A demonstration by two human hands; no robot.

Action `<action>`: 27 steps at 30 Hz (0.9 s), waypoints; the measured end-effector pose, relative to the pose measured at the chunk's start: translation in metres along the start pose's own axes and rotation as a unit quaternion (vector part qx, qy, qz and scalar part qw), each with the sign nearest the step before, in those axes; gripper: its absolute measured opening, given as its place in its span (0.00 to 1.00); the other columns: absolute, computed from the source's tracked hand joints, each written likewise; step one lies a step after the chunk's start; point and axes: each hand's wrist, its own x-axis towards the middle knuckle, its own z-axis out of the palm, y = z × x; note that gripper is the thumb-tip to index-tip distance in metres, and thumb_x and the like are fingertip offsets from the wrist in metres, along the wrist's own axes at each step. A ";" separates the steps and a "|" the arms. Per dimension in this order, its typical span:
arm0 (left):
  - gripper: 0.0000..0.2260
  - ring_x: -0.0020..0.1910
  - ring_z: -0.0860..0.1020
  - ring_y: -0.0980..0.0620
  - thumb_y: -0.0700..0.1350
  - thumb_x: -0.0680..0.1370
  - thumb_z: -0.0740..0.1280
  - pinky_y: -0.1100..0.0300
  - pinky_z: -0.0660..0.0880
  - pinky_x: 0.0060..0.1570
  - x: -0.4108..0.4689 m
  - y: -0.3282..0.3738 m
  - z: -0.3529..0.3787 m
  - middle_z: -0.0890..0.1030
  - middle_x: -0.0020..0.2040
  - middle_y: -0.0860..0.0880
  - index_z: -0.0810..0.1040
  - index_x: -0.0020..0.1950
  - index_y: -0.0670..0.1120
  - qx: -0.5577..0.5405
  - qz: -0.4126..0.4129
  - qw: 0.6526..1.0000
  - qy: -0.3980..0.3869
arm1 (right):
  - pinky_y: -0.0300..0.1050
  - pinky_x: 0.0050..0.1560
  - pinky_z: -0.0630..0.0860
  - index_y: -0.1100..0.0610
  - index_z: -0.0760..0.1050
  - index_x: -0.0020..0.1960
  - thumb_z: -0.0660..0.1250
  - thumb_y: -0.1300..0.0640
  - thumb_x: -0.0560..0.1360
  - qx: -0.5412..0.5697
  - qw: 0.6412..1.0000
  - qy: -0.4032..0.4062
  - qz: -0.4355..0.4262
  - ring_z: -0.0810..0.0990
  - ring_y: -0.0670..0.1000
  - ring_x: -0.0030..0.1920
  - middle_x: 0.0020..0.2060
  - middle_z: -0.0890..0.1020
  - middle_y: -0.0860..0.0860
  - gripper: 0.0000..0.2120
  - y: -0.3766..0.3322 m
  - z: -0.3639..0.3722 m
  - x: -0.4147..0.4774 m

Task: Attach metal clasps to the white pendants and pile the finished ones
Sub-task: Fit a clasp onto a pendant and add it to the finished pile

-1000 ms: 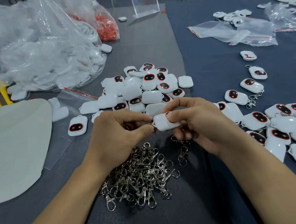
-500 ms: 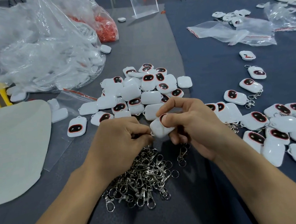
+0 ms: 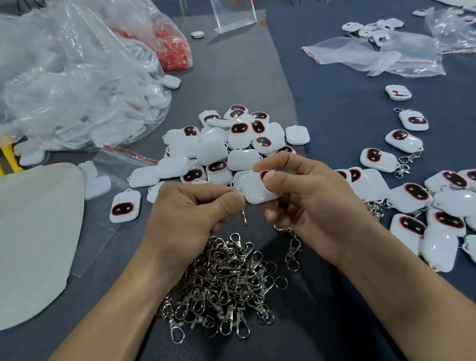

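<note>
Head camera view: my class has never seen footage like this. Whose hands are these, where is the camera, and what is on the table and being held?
There is no machine here. A person wears one camera on the head, which looks down at their own two hands. The right hand holds a white pendant, and the left hand pinches a metal clasp at its corner. Below them lies a heap of loose clasps. Behind the hands is a pile of pendants, seemingly without clasps. On the right lie pendants with clasps attached. Clear plastic bags sit at far left.
</note>
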 end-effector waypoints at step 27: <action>0.07 0.31 0.76 0.52 0.46 0.72 0.70 0.58 0.67 0.33 -0.003 -0.001 -0.003 0.78 0.30 0.53 0.86 0.37 0.48 0.460 0.222 0.858 0.053 | 0.42 0.26 0.69 0.46 0.80 0.46 0.68 0.59 0.75 -0.236 0.950 0.081 -0.189 0.77 0.55 0.27 0.30 0.81 0.49 0.08 0.022 0.015 -0.005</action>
